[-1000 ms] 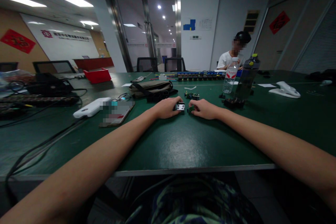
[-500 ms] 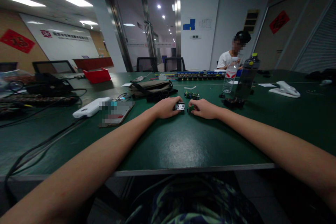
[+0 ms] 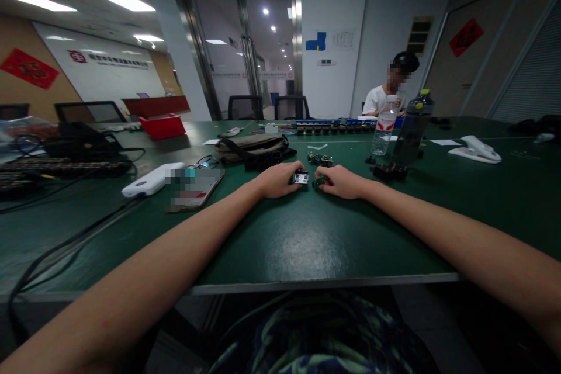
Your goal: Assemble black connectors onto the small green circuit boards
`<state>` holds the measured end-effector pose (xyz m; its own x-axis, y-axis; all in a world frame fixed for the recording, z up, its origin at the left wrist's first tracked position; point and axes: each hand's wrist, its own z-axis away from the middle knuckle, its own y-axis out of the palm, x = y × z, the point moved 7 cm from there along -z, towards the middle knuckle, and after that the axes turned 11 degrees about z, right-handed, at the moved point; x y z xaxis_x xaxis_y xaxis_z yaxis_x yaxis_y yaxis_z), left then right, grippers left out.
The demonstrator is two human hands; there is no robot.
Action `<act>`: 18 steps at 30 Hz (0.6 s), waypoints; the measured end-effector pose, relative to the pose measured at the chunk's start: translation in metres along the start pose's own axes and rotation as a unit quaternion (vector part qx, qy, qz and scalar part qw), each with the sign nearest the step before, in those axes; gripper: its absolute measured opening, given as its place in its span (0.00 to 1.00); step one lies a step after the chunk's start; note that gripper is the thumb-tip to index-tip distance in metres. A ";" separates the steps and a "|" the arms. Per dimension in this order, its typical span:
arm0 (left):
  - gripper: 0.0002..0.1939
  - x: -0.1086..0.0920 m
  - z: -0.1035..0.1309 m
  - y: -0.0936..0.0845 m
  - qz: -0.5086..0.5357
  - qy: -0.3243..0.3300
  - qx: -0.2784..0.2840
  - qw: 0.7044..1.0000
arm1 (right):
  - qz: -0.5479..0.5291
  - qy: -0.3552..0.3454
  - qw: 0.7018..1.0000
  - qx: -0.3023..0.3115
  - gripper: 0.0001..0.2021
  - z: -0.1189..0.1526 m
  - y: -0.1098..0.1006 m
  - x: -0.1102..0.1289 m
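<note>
My left hand (image 3: 280, 180) rests on the green table, its fingers closed on a small silver metal housing (image 3: 301, 177) with dark openings in its face. Just to the right, my right hand (image 3: 344, 182) pinches a small green circuit board (image 3: 318, 182). A narrow gap separates the two parts. Behind my hands lie several more green circuit boards (image 3: 321, 158) in a small cluster. The fingertips are partly hidden, and finer details of both parts are too small to make out.
A grey-brown bag (image 3: 252, 148) lies behind my left hand. Leftward are a phone (image 3: 197, 190) and a white device (image 3: 153, 179) with cables. A clear bottle (image 3: 382, 134), a dark bottle (image 3: 412, 137) and a white scanner (image 3: 475, 149) stand rightward. A person (image 3: 377, 99) sits across the table.
</note>
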<state>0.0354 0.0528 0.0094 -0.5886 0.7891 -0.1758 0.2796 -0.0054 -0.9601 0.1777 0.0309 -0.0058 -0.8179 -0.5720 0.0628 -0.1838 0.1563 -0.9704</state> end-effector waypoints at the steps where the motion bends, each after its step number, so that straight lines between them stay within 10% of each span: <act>1: 0.20 0.000 0.000 0.000 -0.001 -0.001 0.000 1.000 | 0.000 0.000 1.000 -0.001 0.09 0.000 0.000 0.000; 18: 0.19 0.000 -0.001 0.000 0.010 -0.002 0.002 1.000 | 0.001 0.004 1.000 0.000 0.10 0.000 -0.002 0.002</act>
<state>0.0361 0.0528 0.0098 -0.5863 0.7862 -0.1950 0.2875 -0.0231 -0.9575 0.1769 0.0295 -0.0041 -0.8231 -0.5645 0.0628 -0.1825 0.1583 -0.9704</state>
